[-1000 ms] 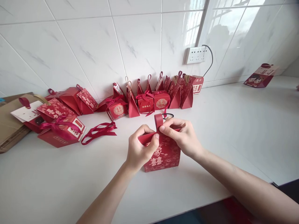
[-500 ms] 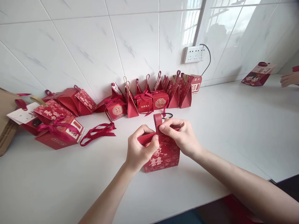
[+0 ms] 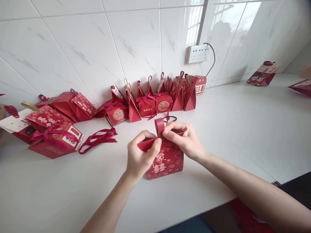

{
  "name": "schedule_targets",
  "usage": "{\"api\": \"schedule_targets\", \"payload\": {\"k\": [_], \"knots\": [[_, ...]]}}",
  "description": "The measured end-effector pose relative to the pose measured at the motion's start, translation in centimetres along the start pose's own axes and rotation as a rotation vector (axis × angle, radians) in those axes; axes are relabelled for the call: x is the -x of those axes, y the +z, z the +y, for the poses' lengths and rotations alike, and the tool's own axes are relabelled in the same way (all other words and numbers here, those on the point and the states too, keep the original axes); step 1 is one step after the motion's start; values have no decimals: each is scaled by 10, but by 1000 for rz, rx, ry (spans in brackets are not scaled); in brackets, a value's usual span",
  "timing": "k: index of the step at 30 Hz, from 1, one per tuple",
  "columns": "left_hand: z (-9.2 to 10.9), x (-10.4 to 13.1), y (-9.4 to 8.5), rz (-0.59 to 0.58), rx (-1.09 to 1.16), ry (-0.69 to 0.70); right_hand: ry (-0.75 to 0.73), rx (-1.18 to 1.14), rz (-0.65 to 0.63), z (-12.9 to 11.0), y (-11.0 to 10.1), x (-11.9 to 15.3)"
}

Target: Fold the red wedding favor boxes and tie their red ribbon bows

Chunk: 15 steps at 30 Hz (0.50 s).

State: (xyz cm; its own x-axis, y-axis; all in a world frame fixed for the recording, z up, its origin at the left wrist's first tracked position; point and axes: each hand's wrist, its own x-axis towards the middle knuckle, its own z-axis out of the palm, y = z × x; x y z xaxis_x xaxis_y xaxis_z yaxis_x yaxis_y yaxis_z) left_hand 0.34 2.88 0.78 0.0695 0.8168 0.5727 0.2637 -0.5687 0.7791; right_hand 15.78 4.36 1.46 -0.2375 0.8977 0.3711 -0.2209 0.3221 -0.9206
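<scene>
A red gift box (image 3: 167, 161) with pale printed characters stands upright on the white counter (image 3: 60, 194) in front of me. From its top edge rises a red strap loop (image 3: 159, 126). My left hand (image 3: 143, 155) pinches the top edge on the left, its thumb on the front just below the loop. On the right, my right hand (image 3: 183, 137) is closed on the same edge, thumb and fingertip beside the loop's base. Both hands hide parts of the upper panel. Just behind the box lies a thin black ring (image 3: 170, 118).
Several red gift boxes (image 3: 147, 105) line the tiled wall. At left, a ribbon-tied box (image 3: 55, 142) stands beside a loose dark-red ribbon (image 3: 98, 140). A socket strip (image 3: 198, 54) is on the wall. Far right stands another box (image 3: 262, 74), near a co-worker's blurred hand (image 3: 306, 72).
The whole view has shifted slightly, so things appear further left. My hands keep their hold on the box. At far right, a red-and-white box has come into view below the co-worker's hand.
</scene>
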Motion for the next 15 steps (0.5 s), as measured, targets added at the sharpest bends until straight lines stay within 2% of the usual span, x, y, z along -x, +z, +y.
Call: {"api": "schedule_targets", "payload": {"k": [4,11,15], "knots": [[1,0,1,15,-22,5,-85,43,-119,2,-6,1],[0,3,1,54,-11,24,-85,115,-46,2,-2,1],[-2,2,0,15,53,-24,-61,111,-26,2,-1,0]]}}
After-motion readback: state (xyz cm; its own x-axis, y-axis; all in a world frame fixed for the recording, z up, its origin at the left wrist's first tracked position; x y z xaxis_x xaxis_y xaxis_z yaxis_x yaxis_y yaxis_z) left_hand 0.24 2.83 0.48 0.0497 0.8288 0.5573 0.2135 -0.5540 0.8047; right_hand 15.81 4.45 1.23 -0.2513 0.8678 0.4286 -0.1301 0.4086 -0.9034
